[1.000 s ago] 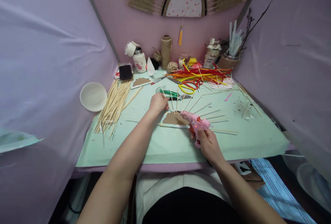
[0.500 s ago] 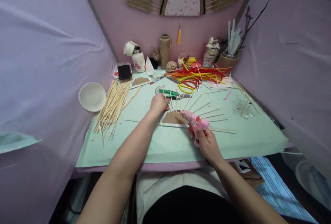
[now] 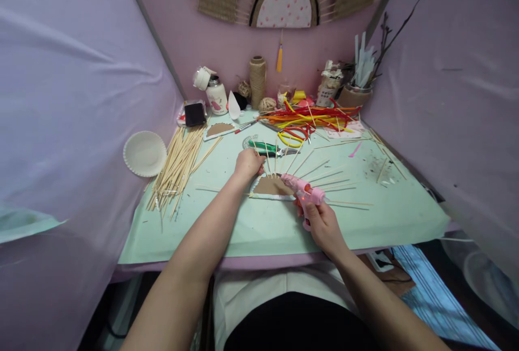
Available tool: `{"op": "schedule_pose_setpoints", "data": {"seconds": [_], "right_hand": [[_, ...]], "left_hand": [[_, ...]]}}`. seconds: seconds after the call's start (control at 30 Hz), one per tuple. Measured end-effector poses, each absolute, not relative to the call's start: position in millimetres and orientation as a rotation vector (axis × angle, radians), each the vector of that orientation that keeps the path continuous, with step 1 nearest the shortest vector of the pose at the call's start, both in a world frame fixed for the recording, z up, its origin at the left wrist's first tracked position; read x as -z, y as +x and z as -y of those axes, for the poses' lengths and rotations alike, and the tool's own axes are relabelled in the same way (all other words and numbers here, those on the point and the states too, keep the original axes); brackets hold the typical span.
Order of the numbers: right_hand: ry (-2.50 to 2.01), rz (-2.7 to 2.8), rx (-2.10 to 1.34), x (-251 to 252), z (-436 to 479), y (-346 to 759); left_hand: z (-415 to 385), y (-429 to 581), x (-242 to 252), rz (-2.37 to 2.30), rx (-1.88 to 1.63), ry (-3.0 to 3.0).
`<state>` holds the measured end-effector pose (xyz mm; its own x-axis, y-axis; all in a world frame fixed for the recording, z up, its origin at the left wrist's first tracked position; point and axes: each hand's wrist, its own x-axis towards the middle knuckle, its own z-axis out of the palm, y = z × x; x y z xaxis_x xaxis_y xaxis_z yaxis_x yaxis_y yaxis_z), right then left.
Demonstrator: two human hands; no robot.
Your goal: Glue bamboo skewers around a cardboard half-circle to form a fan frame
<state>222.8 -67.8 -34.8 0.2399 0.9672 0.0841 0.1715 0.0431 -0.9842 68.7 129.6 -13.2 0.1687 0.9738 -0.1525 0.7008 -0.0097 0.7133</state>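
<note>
Barely any change: left hand (image 3: 248, 164) seemingly pinches a stick (image 3: 255, 147) beyond the cardboard (image 3: 268, 185), right hand (image 3: 325, 225) stays wrapped round the glue gun (image 3: 300, 186) over it, so same spot's likely being worked.

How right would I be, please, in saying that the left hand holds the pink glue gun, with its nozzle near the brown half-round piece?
Not quite: the head view shows the right hand holding the pink glue gun. Its nozzle is indeed near the brown half-round piece.
</note>
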Motion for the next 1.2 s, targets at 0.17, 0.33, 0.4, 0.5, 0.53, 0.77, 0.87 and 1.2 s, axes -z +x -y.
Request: {"op": "schedule_pose_setpoints", "data": {"seconds": [0.17,0.33,0.4,0.5,0.53,0.77,0.87,1.2], "right_hand": [[-1.361,1.180,-0.873,34,68,223],[-1.326,1.171,-0.880,33,68,222],[-1.328,1.172,-0.886,33,67,222],[-1.336,1.157,-0.911,35,67,221],[-1.340,1.151,-0.919,35,67,221],[-1.332,1.153,-0.920,33,67,223],[-1.312,1.143,-0.931,27,66,223],[-1.089,1.042,-1.050,22,43,201]], "left_hand": [[-127,68,13,-1.595,-0.522,1.770],[-124,68,8,-1.598,-0.519,1.755],[-124,68,8,-1.598,-0.520,1.753],[-124,68,7,-1.600,-0.520,1.756],[-125,68,7,-1.602,-0.520,1.757],[-126,66,9,-1.587,-0.516,1.770],[-125,66,9,-1.582,-0.518,1.769],[-122,66,5,-1.603,-0.497,1.750]]}}
